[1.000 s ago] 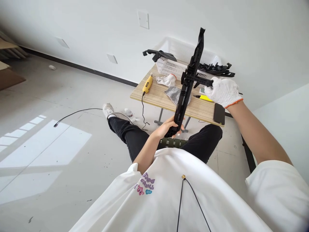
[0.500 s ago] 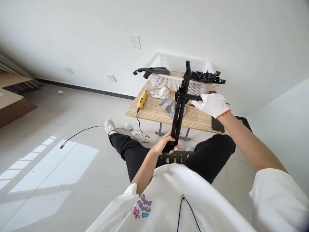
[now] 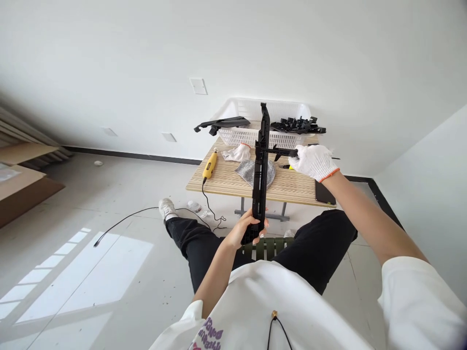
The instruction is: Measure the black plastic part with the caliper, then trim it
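At wood-grain table (image 3: 295, 183), grips long blk plastic strip (image 3: 259, 187) w/ bare L hand (image 3: 241, 230), blk caliper-shaped tool (image 3: 282, 151) w/ white-gloved R hand (image 3: 314, 162).

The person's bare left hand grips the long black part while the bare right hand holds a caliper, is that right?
No: in the head view, the right hand holding the caliper wears a white glove; the left hand gripping the long black part is bare.

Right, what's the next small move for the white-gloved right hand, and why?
I'd probably ease the slim black caliper-like tool squarely against the long black plastic strip: the white-gloved right hand holds the tool at the strip's edge, contact is unclear, and the bare left hand grips the strip's lower end.
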`<state>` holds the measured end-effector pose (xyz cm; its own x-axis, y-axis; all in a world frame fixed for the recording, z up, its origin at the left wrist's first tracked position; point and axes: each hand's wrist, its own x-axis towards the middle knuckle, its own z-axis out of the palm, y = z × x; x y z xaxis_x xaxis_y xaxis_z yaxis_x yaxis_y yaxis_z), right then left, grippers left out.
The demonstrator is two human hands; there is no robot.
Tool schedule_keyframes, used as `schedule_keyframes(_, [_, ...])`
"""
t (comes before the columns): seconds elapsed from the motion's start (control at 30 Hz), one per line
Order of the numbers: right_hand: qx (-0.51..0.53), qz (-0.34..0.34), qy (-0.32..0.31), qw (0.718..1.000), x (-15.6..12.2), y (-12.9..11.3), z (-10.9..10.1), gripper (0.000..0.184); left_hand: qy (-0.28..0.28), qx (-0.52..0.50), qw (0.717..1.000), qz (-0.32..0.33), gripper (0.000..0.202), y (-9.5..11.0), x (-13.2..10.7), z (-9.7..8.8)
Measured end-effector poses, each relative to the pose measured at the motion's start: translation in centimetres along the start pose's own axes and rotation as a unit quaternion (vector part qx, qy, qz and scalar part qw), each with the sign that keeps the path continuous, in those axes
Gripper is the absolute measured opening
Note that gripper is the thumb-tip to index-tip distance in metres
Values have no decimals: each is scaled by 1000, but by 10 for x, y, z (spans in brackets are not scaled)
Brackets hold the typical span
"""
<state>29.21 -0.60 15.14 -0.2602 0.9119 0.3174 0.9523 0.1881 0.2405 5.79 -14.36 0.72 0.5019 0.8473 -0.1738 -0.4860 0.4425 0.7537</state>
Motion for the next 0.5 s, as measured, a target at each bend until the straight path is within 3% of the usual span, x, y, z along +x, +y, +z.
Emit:
schedule_keyframes(0.13, [27,-25,-2,999,-4,-3,0,55,8,16,1000,-17,55,-6,-5,3])
schedule_keyframes(0.5, [61,19,-72,995,-14,22,-3,63,-1,68,996,-54,53,-14,5,12])
